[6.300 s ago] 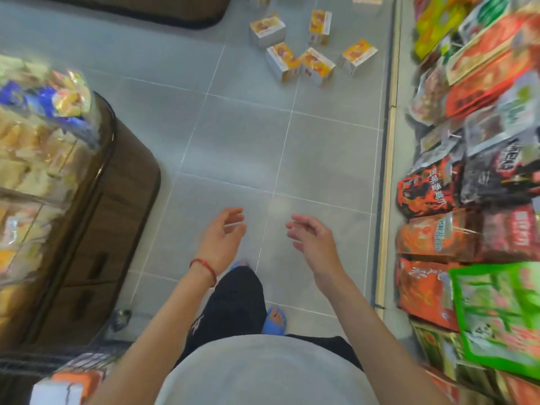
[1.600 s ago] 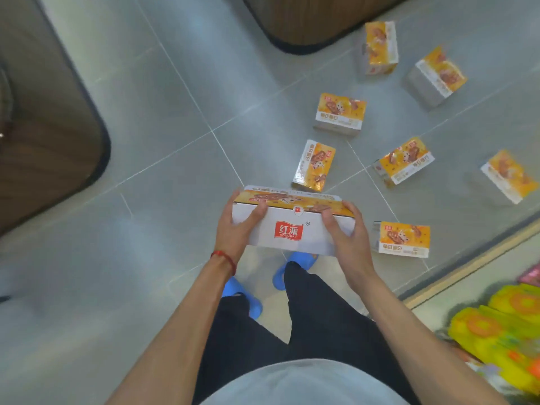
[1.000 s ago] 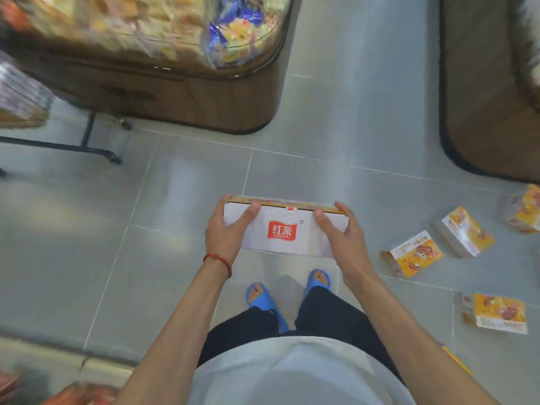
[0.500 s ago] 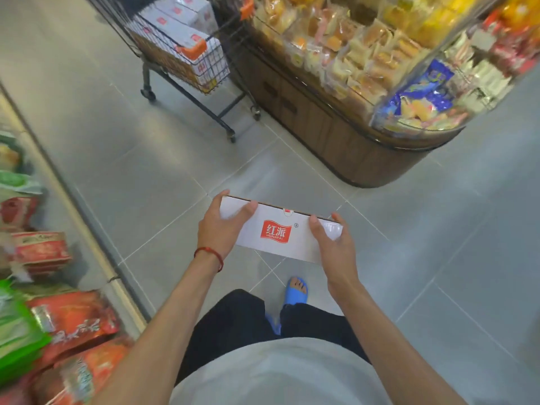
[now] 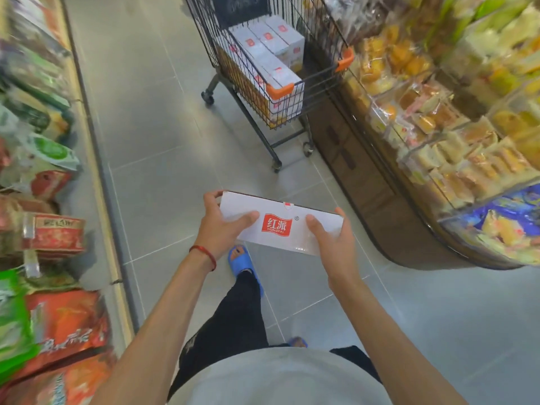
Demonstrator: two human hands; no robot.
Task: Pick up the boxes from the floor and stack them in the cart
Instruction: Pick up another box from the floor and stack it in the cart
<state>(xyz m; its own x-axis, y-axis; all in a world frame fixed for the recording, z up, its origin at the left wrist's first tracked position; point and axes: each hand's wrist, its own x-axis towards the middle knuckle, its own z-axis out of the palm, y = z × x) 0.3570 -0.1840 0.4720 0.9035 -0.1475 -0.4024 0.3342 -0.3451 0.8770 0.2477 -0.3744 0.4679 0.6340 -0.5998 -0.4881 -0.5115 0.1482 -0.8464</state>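
Observation:
I carry a long white box (image 5: 285, 213) with a red logo level in front of me, above the floor. My left hand (image 5: 217, 226) grips its left end, thumb on the near face. My right hand (image 5: 328, 242) grips its right end the same way. Ahead stands a black wire cart (image 5: 317, 74) with orange corner caps. Several white boxes (image 5: 267, 51) of the same kind lie stacked inside it. The cart is about a step and a half beyond the box I hold.
A shelf of bagged snacks (image 5: 43, 229) runs along the left edge of the aisle. A rounded wooden display (image 5: 380, 200) piled with wrapped cakes stands on the right, right beside the cart. Grey tiled floor (image 5: 157, 141) lies between them. My blue sandal (image 5: 242, 261) steps forward.
The view has swung round from the scattered boxes to the aisle. The cart has come nearer and more central. Both hands keep the same hold on the box.

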